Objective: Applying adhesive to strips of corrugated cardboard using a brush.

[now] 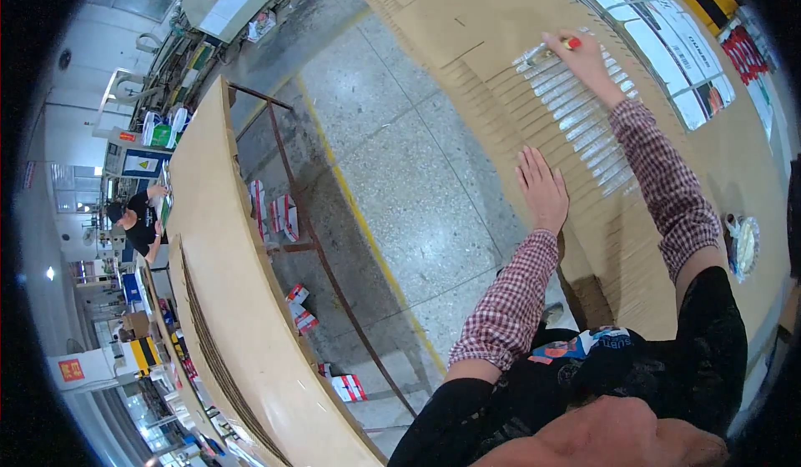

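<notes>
Cardboard (488, 92) supports flat left hand (544, 190) — right hand (581, 58) grips red-tipped item (572, 42) — packs (284, 217) hide any contents.

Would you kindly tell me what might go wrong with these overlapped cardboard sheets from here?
The overlapped sheets might slide if the left hand, resting at their edge, shifts. The right hand, gripping a small red object, could smear the shiny strips if they are wet, which I cannot tell.

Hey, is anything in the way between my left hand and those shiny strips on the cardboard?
Nothing visible stands between them. Your left hand rests on the cardboard, with only bare cardboard between it and the shiny strips. Your right hand is over their far end.
</notes>
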`<action>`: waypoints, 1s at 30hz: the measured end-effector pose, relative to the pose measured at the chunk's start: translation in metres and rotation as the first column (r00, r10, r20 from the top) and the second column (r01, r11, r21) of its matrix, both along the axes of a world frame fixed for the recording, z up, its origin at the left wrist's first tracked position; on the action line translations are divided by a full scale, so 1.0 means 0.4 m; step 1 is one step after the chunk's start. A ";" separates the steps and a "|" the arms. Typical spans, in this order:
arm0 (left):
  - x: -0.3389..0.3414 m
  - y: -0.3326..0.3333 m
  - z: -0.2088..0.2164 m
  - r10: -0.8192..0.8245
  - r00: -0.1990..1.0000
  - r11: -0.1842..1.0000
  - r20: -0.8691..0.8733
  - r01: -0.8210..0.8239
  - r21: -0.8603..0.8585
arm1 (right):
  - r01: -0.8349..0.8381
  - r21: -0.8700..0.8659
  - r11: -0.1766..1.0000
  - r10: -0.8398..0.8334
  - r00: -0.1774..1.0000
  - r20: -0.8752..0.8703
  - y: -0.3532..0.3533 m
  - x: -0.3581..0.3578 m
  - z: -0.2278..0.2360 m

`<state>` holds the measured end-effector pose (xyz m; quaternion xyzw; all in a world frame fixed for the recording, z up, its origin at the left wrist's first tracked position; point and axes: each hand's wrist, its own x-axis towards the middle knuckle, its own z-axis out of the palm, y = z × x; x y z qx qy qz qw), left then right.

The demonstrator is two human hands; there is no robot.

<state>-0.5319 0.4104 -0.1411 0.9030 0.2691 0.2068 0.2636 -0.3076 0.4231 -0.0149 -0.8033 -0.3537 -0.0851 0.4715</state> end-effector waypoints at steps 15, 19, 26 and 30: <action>0.008 -0.002 -0.013 -0.026 1.000 1.000 -0.002 0.026 0.005 | 0.071 -0.052 0.996 -0.078 0.985 -0.155 -0.181 0.030 0.006; 0.010 -0.013 -0.004 -0.034 0.999 0.999 0.009 0.034 0.000 | 0.071 -0.290 0.954 -0.120 0.980 -0.156 -0.390 0.003 -0.033; -0.027 -0.012 0.019 0.001 0.994 1.000 0.110 -0.003 0.019 | 0.084 -0.205 0.975 -0.161 0.904 -0.396 -0.470 -0.083 0.086; -0.044 -0.147 0.013 -0.076 0.988 0.993 0.132 0.086 -0.078 | 0.126 0.149 0.981 -0.069 0.937 -0.343 -0.461 0.091 -0.046</action>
